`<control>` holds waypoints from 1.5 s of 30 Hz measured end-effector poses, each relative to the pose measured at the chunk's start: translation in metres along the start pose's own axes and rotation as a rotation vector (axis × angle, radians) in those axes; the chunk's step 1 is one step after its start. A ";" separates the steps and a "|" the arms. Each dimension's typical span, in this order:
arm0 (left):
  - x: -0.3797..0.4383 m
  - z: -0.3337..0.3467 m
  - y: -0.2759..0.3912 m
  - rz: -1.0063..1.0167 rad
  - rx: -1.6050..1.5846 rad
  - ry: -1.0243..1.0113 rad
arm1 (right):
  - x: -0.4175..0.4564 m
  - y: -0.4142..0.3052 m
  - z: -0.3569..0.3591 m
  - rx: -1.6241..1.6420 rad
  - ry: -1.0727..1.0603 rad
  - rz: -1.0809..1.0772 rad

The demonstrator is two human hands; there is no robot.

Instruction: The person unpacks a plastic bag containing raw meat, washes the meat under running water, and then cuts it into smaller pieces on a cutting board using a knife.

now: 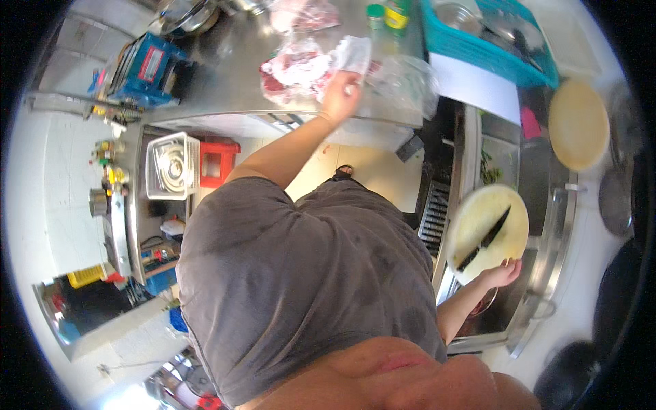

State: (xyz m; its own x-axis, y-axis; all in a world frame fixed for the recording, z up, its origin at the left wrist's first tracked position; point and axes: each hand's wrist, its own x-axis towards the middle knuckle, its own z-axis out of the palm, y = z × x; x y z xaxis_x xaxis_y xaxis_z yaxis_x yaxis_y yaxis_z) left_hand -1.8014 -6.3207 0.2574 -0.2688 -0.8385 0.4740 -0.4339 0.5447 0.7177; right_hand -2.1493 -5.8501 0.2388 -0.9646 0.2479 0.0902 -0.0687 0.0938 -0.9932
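Observation:
My left hand (341,100), slightly blurred, is over the steel worktop with its fingers closed on a white sheet (354,51), cloth or paper. Beside it lies raw meat (279,77), partly covered by whitish plastic. To my right, my right hand (503,272) grips the near rim of a round, pale cutting board (469,220) over the sink area. A dark-bladed kitchen knife (493,230) rests across that board. The fingers under the board are hidden.
Clear plastic bags (405,77) and a green-capped jar (375,18) are on the steel worktop (220,87). A teal basket (435,36) holds dishes at the back right. Another round board (579,123) leans at the wall. A red stool (218,161) is below left.

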 end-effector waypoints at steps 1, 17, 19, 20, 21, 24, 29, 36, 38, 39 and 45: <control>0.011 -0.033 -0.044 -0.033 0.066 0.105 | -0.012 -0.015 0.032 -0.044 -0.101 -0.070; 0.039 -0.079 -0.195 0.019 0.386 -0.514 | -0.437 -0.108 0.467 -0.231 -1.645 -0.897; 0.035 -0.088 -0.199 0.007 0.188 -0.487 | -0.461 -0.085 0.491 -0.361 -1.692 -0.945; 0.038 -0.092 -0.200 0.010 0.089 -0.474 | -0.467 -0.060 0.501 -0.428 -1.678 -0.964; 0.044 -0.102 -0.205 0.000 -0.043 -0.436 | -0.472 -0.043 0.509 -0.495 -1.661 -0.981; 0.049 -0.136 -0.245 0.054 0.224 -0.107 | -0.493 -0.032 0.522 -0.623 -1.618 -1.021; 0.099 -0.151 -0.263 -0.614 0.422 -0.255 | -0.522 -0.031 0.547 -0.693 -1.568 -0.718; 0.074 -0.146 -0.282 -0.513 0.258 -0.406 | -0.571 -0.004 0.558 -0.322 -1.673 0.032; 0.063 -0.149 -0.293 -0.507 0.089 -0.369 | -0.570 -0.001 0.552 -0.318 -1.677 0.239; 0.061 -0.150 -0.293 -0.461 0.064 -0.341 | -0.566 0.014 0.556 -0.311 -1.705 0.340; 0.048 -0.157 -0.284 -0.685 -0.515 -0.404 | -0.523 0.015 0.551 -0.363 -1.787 0.979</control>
State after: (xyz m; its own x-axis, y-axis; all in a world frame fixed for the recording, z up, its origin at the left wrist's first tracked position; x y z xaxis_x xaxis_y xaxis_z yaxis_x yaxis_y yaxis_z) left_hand -1.5561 -6.5136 0.1566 -0.4157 -0.8662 -0.2773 -0.2008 -0.2100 0.9569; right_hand -1.7863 -6.5091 0.1364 0.2119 -0.6598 -0.7209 0.3350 0.7420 -0.5807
